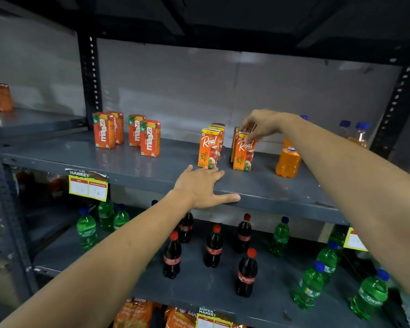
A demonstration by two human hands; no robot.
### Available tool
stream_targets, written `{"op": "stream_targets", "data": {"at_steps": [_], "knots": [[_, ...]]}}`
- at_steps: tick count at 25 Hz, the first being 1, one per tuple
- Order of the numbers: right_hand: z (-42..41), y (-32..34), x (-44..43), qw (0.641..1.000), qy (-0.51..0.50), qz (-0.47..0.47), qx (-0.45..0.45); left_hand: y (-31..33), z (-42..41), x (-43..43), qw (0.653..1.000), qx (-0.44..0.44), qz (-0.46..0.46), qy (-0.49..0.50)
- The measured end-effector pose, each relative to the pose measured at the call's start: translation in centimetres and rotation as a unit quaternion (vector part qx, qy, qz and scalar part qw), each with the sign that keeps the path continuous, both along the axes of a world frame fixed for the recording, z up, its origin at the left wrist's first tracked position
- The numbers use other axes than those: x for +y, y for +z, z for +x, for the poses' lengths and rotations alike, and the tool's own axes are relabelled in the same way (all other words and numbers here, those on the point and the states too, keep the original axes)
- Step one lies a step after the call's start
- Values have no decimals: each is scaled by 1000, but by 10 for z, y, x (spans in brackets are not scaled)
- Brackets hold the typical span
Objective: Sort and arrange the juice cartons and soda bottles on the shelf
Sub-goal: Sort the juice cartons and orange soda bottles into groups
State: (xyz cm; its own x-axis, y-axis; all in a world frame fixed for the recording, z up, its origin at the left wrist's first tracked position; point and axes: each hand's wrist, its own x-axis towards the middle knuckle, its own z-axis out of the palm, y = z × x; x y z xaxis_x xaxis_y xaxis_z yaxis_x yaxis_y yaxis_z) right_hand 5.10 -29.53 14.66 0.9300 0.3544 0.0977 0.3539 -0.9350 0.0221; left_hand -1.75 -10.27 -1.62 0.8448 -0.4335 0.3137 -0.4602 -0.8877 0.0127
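The right hand [260,125] pinches the top of a Real apple juice carton [243,152] standing on the grey shelf [128,159], just left of an orange Fanta bottle [288,159]. The left hand [202,188] lies flat, fingers spread, on the shelf edge, fingertips touching another Real carton [208,147]. 4 Maaza cartons [149,138] stand further left.

The orange soda bottle with the blue label [288,159] has its cap and neck hidden behind the right forearm [341,166]. The orange carton at far left [2,97] is too blurred to read. The orange snack packets [137,313] are cut off by the bottom edge
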Motion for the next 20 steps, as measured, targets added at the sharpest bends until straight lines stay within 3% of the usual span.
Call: {"op": "stream_targets", "data": {"at_steps": [5, 9, 14, 20], "knots": [[3, -3, 2, 1000, -6, 10, -3, -1, -3, 30, 1000, -14, 0, 5], [-1, -1, 11, 994, 22, 13, -109, -1, -4, 71, 999, 5, -8, 38], [-7, -4, 47, 967, 43, 106, -229, 4, 1, 139, 997, 24, -64, 32], [9, -16, 132, 967, 97, 111, -209, 21, 28, 229, 990, -16, -141, 25]]}}
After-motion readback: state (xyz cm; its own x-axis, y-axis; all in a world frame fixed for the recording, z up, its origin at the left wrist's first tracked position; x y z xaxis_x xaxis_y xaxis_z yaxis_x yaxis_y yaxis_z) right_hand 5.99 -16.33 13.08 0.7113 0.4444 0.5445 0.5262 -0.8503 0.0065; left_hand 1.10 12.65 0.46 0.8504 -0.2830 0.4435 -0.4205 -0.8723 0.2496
